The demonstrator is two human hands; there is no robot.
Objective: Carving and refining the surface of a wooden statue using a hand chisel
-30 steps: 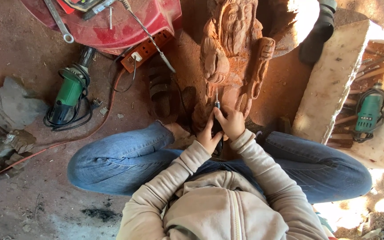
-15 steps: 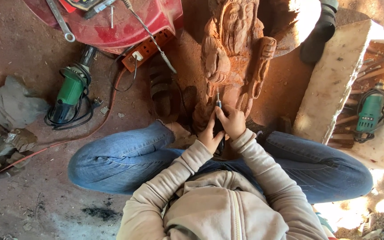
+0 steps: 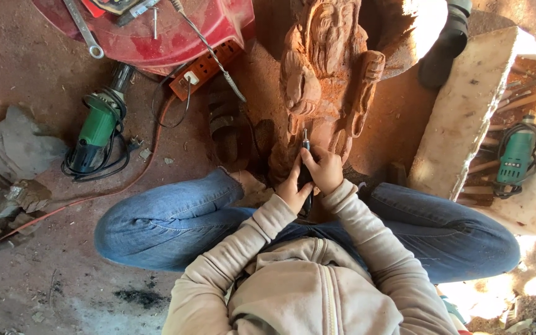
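My left hand and right hand close firmly around the thin, stiff rotary tool, mid-frame, near its tip.

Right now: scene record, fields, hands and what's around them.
left hand: grips the carving tool from the left
right hand: on the same tool, beside the left
tool tip: against the lower part of the reddish stone figure
posture: seated cross-legged on the dusty floor
left side: green angle grinder, orange power strip, red stool with a wrench
right side: second green grinder, pale stone slab
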